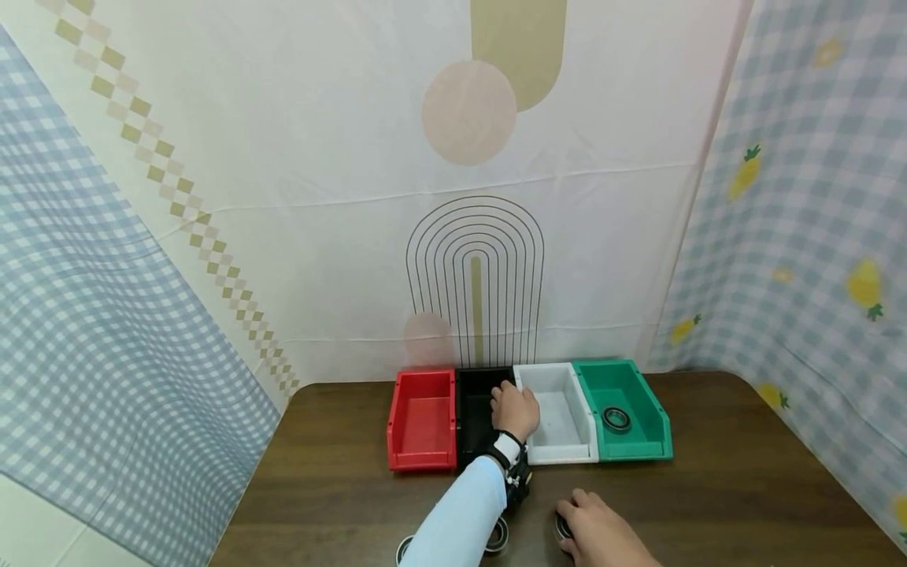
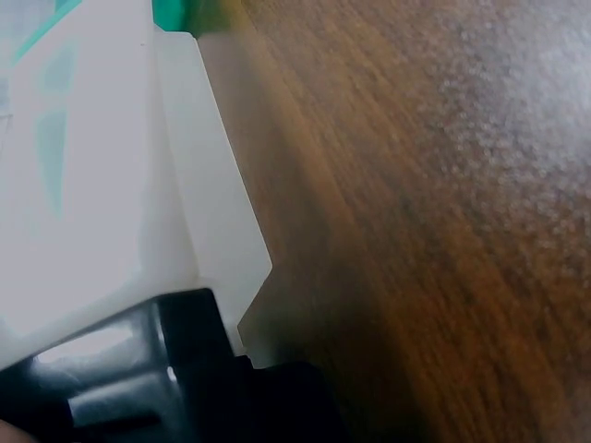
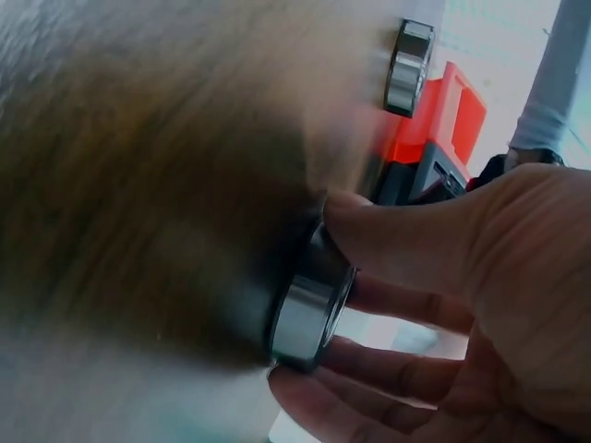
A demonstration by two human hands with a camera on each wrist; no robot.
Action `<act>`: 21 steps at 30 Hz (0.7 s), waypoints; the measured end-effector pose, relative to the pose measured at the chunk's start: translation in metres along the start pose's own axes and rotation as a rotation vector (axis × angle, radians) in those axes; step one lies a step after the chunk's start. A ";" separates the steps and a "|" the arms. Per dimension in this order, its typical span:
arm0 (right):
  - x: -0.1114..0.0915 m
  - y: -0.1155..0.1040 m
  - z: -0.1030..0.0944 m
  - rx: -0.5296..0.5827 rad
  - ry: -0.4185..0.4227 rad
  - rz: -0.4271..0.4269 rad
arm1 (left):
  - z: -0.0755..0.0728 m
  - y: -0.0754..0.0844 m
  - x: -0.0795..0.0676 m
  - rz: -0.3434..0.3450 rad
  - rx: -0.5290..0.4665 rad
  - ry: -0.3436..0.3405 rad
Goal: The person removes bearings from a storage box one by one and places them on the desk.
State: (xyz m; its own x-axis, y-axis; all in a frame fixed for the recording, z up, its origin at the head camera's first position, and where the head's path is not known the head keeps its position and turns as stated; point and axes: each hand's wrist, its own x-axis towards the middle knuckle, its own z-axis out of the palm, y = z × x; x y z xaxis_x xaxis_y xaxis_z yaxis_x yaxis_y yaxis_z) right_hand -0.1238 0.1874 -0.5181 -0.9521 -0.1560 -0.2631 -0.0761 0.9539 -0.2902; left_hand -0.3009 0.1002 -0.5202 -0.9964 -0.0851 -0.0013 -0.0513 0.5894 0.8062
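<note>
My right hand grips a ball bearing by its rim at the table's front. In the right wrist view, the thumb is on one side of the shiny steel ring and the fingers on the other. My left hand is over the black bin, by its border with the white bin. Whether anything is under its fingers is hidden. Another bearing lies on the table beside the left sleeve, and one more is partly covered by that sleeve. A bearing lies in the green bin.
A red bin stands at the left end of the row of bins, which sits at the back of the brown wooden table. Patterned cloth hangs behind, with checked cloths on both sides.
</note>
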 end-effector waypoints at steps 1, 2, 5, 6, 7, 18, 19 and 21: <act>0.000 -0.001 0.001 -0.010 0.007 -0.001 | 0.000 0.000 0.000 0.000 -0.001 -0.001; -0.001 -0.001 0.001 -0.019 0.016 -0.001 | 0.000 0.000 0.000 0.000 -0.001 -0.002; -0.002 -0.003 0.003 -0.045 0.032 -0.004 | 0.001 -0.002 0.000 -0.004 -0.008 -0.006; -0.002 -0.004 0.003 -0.050 0.034 -0.004 | 0.002 -0.002 0.001 -0.006 -0.012 -0.007; -0.002 -0.005 0.003 -0.052 0.038 -0.003 | 0.002 -0.002 0.001 -0.008 -0.014 -0.009; -0.001 -0.005 0.007 -0.040 0.022 0.020 | 0.004 -0.004 0.002 -0.016 -0.018 -0.012; 0.000 -0.005 0.007 -0.040 0.023 0.021 | 0.004 -0.004 0.002 -0.017 -0.018 -0.011; 0.000 -0.005 0.007 -0.041 0.026 0.016 | 0.003 -0.005 0.003 -0.018 -0.019 -0.007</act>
State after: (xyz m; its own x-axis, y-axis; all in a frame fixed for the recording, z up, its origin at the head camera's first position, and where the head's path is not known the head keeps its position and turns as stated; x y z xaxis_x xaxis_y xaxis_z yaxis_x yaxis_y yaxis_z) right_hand -0.1211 0.1804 -0.5233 -0.9605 -0.1343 -0.2437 -0.0721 0.9660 -0.2484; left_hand -0.3034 0.0998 -0.5257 -0.9957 -0.0900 -0.0201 -0.0683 0.5727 0.8170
